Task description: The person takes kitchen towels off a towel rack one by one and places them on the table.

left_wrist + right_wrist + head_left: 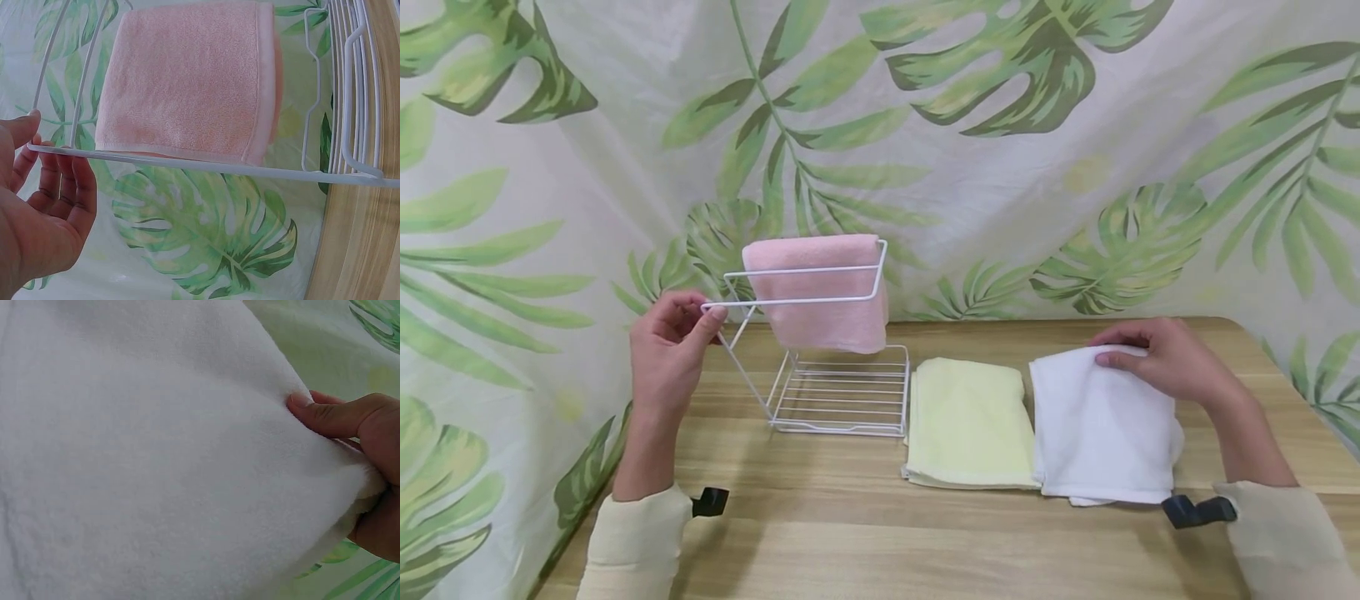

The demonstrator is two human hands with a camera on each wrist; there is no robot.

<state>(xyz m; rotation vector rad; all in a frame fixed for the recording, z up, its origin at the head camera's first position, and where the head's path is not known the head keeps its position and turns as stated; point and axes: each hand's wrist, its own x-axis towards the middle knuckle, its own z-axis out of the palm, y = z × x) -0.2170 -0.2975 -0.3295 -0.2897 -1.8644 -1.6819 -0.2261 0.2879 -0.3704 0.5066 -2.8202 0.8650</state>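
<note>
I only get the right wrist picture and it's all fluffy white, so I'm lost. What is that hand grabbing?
Observer: The right hand pinches a folded white towel at its far edge, on a wooden table.
Child: Is it the only towel?
Observer: No. A folded yellow towel lies right beside it, to its left.
Child: And what's the other hand doing?
Observer: The left hand holds the front bar of a white wire rack.
Child: Anything on the rack?
Observer: A pink towel hangs over its top rail.
</note>
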